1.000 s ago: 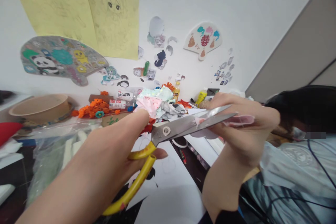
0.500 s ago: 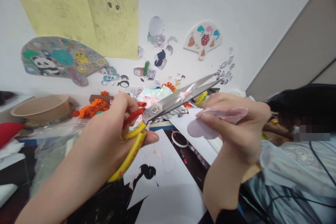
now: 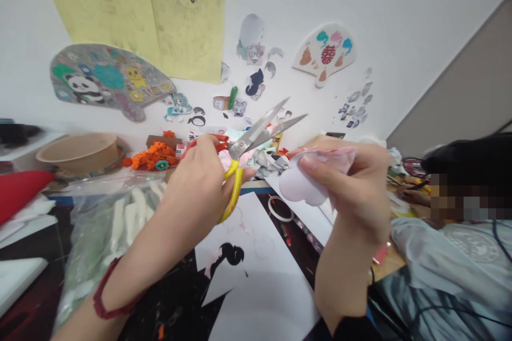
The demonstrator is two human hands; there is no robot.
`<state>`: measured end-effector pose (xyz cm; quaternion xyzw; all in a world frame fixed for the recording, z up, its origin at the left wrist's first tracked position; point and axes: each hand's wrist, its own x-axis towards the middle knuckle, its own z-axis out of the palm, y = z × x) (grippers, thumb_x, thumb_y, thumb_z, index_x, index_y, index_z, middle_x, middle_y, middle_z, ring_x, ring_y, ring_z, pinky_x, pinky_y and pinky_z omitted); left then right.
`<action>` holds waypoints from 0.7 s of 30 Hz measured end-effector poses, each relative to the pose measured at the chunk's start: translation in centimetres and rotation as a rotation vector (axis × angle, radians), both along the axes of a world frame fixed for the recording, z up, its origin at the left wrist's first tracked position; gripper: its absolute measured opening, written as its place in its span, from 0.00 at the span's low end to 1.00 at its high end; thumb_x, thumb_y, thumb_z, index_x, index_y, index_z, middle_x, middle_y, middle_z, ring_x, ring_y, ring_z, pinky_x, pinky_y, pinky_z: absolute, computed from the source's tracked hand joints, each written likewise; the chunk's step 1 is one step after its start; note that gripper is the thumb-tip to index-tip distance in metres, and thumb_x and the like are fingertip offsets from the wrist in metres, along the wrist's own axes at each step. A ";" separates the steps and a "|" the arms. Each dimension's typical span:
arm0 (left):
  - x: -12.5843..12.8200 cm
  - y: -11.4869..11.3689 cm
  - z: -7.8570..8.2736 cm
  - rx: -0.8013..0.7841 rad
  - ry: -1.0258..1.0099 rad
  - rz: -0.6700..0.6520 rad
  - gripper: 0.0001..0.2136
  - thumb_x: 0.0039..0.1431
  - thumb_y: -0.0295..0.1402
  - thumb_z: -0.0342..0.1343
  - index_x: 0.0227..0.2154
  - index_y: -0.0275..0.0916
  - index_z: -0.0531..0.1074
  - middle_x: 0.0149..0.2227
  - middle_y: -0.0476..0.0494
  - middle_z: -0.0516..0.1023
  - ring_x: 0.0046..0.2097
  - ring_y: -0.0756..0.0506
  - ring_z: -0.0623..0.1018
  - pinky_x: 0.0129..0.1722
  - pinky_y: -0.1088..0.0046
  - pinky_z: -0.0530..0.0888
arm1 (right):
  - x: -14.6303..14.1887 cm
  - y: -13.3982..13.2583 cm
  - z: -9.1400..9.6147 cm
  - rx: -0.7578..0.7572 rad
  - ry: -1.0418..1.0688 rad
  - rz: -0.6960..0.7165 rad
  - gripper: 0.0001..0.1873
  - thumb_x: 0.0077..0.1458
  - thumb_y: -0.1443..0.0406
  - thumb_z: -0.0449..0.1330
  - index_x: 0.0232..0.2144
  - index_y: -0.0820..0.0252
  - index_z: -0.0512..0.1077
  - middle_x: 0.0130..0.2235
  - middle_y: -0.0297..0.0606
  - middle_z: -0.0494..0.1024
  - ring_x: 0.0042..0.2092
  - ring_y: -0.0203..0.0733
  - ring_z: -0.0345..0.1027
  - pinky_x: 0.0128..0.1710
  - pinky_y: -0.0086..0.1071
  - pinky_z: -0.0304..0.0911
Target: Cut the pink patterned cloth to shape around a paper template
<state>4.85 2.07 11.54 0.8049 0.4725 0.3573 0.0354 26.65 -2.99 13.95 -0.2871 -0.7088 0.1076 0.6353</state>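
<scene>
My left hand (image 3: 204, 181) is closed round the red and yellow handles of a pair of scissors (image 3: 242, 146). The blades are spread and point up and to the right, apart from anything else. In my right hand (image 3: 352, 181), thumb and fingers pinch a pale pink and lilac paper piece (image 3: 304, 184) with a scalloped lower edge. The paper is folded or layered along its top. Below my hands, white sheets (image 3: 264, 298) lie on the dark table, one bearing a black cut-out figure (image 3: 232, 254) with pink bits.
At the left are a round tan basket (image 3: 76, 149), orange flowers (image 3: 156, 157) and a clear plastic bag (image 3: 92, 234). A white tape ring (image 3: 280, 209) lies beyond the sheets. Another person (image 3: 452, 234) sits at the right. Decorated fans and drawings hang on the wall.
The scissors have opened wider and turned more upright as my left hand moved. My right hand shifted slightly left with the paper. The whole view has swung a little left.
</scene>
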 end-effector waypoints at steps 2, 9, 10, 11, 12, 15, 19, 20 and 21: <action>0.0 0.0 0.5 0.077 0.081 0.144 0.27 0.68 0.49 0.49 0.56 0.27 0.64 0.52 0.20 0.71 0.58 0.22 0.71 0.54 0.44 0.70 | -0.3 0.0 0.0 -0.017 0.019 -0.003 0.07 0.54 0.70 0.70 0.33 0.52 0.85 0.32 0.32 0.86 0.31 0.36 0.78 0.26 0.29 0.72; -1.2 0.8 0.6 0.433 0.251 0.276 0.16 0.70 0.31 0.43 0.56 0.43 0.66 0.53 0.34 0.73 0.57 0.28 0.70 0.55 0.45 0.64 | -0.8 0.7 -0.2 0.034 0.013 -0.030 0.08 0.57 0.70 0.68 0.34 0.51 0.85 0.30 0.32 0.87 0.26 0.37 0.79 0.17 0.25 0.69; -1.4 1.0 0.5 0.455 0.245 0.266 0.15 0.69 0.30 0.45 0.56 0.44 0.66 0.53 0.35 0.74 0.57 0.29 0.70 0.55 0.46 0.63 | -0.8 0.8 -0.3 0.035 0.016 -0.020 0.08 0.58 0.69 0.68 0.34 0.50 0.85 0.31 0.32 0.87 0.26 0.37 0.79 0.16 0.24 0.69; -1.4 1.1 0.4 0.457 0.236 0.242 0.15 0.68 0.30 0.46 0.56 0.45 0.67 0.53 0.36 0.74 0.57 0.29 0.70 0.56 0.46 0.63 | -0.9 0.9 -0.3 0.033 0.023 -0.010 0.08 0.58 0.69 0.67 0.34 0.50 0.85 0.30 0.32 0.87 0.25 0.37 0.79 0.16 0.24 0.68; -1.4 1.2 0.3 0.444 0.220 0.218 0.15 0.67 0.31 0.48 0.55 0.45 0.67 0.52 0.36 0.75 0.58 0.29 0.70 0.56 0.46 0.62 | -1.0 1.0 -0.4 0.026 0.034 0.004 0.08 0.59 0.69 0.67 0.34 0.50 0.85 0.29 0.32 0.86 0.24 0.37 0.78 0.15 0.24 0.67; -1.2 1.6 0.3 0.408 0.136 0.185 0.13 0.63 0.33 0.53 0.50 0.42 0.70 0.51 0.34 0.76 0.57 0.27 0.71 0.56 0.45 0.63 | -1.3 0.8 -0.4 -0.072 0.097 0.026 0.08 0.60 0.67 0.66 0.33 0.49 0.86 0.28 0.32 0.86 0.23 0.35 0.77 0.15 0.23 0.66; -0.6 2.4 0.1 0.384 -0.046 0.253 0.12 0.57 0.34 0.59 0.44 0.42 0.70 0.44 0.35 0.76 0.53 0.27 0.74 0.53 0.45 0.64 | -1.6 0.4 -0.3 -0.209 0.186 0.012 0.07 0.60 0.64 0.67 0.33 0.47 0.86 0.32 0.33 0.87 0.28 0.34 0.78 0.21 0.24 0.71; -0.6 2.6 0.0 0.345 -0.145 0.241 0.13 0.56 0.35 0.61 0.43 0.42 0.69 0.40 0.37 0.76 0.50 0.28 0.76 0.51 0.47 0.66 | -1.6 0.4 -0.4 -0.208 0.192 0.011 0.07 0.59 0.64 0.67 0.32 0.47 0.86 0.32 0.33 0.86 0.28 0.34 0.78 0.22 0.24 0.71; -0.5 2.7 -0.1 0.287 -0.280 0.170 0.15 0.55 0.35 0.63 0.43 0.42 0.67 0.37 0.39 0.75 0.46 0.31 0.77 0.48 0.50 0.68 | -1.7 0.4 -0.4 -0.210 0.190 0.006 0.06 0.59 0.64 0.68 0.31 0.47 0.86 0.31 0.33 0.86 0.28 0.35 0.78 0.22 0.25 0.71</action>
